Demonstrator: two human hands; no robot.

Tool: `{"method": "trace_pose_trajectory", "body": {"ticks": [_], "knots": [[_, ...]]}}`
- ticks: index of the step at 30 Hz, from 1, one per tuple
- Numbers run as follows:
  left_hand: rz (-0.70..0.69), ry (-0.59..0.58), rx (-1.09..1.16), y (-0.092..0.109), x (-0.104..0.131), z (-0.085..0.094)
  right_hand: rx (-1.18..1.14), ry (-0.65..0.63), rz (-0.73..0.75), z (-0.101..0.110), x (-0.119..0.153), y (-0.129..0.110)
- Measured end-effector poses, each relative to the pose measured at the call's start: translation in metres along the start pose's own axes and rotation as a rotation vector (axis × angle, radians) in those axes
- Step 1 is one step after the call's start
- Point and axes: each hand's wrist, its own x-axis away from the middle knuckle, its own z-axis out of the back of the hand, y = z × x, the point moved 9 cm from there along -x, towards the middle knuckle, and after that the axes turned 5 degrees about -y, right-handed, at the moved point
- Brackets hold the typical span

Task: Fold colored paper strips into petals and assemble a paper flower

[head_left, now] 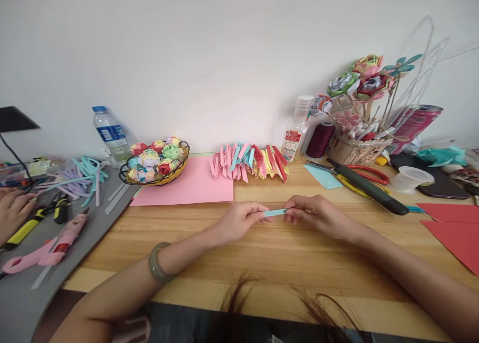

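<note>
Strip (274, 213), apparently paper, pinched between left hand (243, 220) and right hand (313, 212).

The strip (275, 212) between my fingers (256, 216) is pale blue, over a worktop (209, 283) of honey-brown wood grain; the sheet (187, 183) beyond is pink (a soft one), the thread spool (321, 139) deep purple.

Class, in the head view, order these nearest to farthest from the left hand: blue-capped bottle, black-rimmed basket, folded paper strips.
1. Folded paper strips, beyond the left hand.
2. Black-rimmed basket, farther left.
3. Blue-capped bottle, farthest left.
</note>
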Motion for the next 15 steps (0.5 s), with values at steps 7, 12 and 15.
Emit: {"method": "trace_pose_trajectory", "body": {"ticks": [7, 12, 15], "knots": [[0.059, 0.118, 0.052, -0.006, 0.0, 0.01, -0.158, 0.087, -0.162, 0.009, 0.002, 0.015], [0.024, 0.137, -0.012, -0.002, 0.001, 0.013, -0.11, 0.047, -0.099, 0.008, 0.0, 0.007], [0.021, 0.146, -0.016, -0.005, 0.001, 0.014, -0.134, 0.018, -0.06, 0.007, 0.0, 0.006]]}}
